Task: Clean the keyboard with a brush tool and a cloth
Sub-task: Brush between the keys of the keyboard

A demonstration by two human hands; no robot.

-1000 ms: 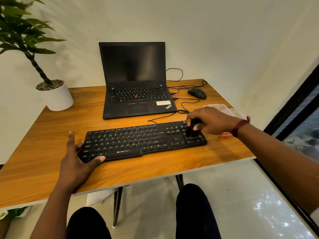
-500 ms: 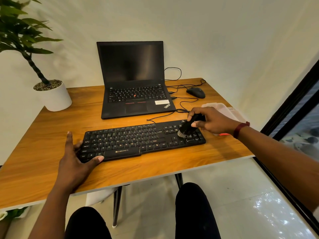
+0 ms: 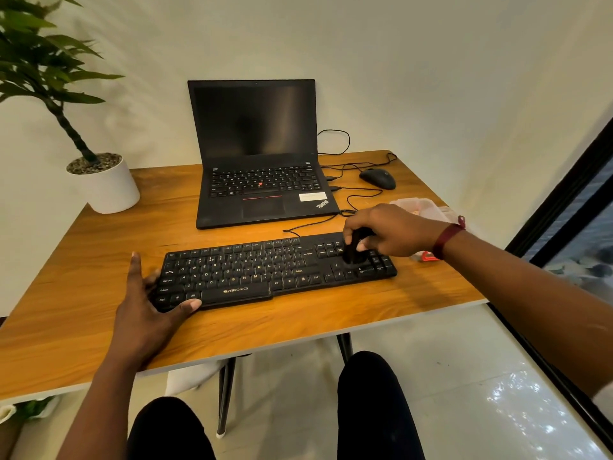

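A black keyboard (image 3: 265,270) lies across the wooden table (image 3: 83,293) in front of me. My right hand (image 3: 394,229) grips a small black brush (image 3: 355,249), held upright with its bristles down on the number pad at the keyboard's right end. My left hand (image 3: 146,307) rests flat at the keyboard's left end, thumb on the front edge and fingers along the side, bracing it. A pale cloth (image 3: 421,207) lies behind my right wrist, partly hidden by the hand.
An open black laptop (image 3: 258,180) stands behind the keyboard, with cables (image 3: 351,194) trailing to a black mouse (image 3: 378,178) at the back right. A white potted plant (image 3: 102,184) is at the back left. A small red item (image 3: 428,257) lies by my right wrist.
The brush was lifted and tilted over the number pad half a second ago; now it stands upright again, pressed down on the pad. My left hand has stayed put.
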